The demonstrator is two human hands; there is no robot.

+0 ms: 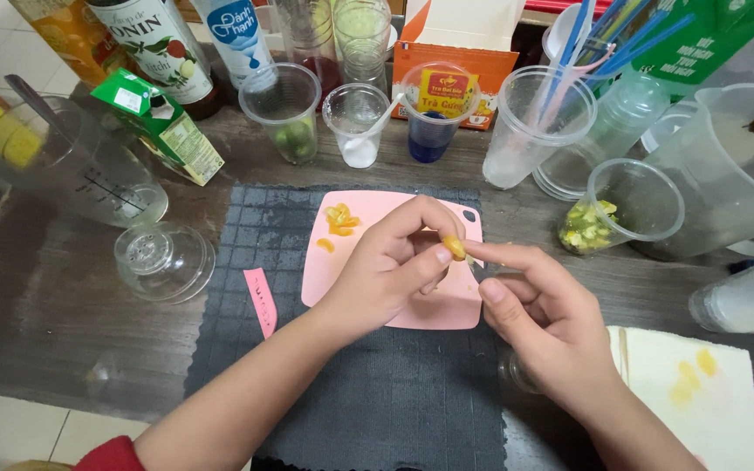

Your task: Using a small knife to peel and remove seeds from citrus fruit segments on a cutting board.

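My left hand (390, 266) pinches a small orange fruit piece (454, 247) between thumb and fingertips, just above the right side of a pink cutting board (342, 279). My right hand (543, 314) is close beside it, index finger stretched out to the fruit. It is closed around what looks like a small knife (475, 269), mostly hidden by the fingers. A few orange fruit slices (340, 221) lie on the board's upper left. The board rests on a dark grid-patterned mat (394, 392).
Behind the board stand plastic cups: one with small green limes (294, 139), one with white powder (358, 150), one with blue liquid (429, 139), one with straws (538, 122). A cup of peels (599, 222) and a big jug (726, 174) are right; a measuring jug (71, 170), green carton (163, 126) and dome lid (163, 260) left.
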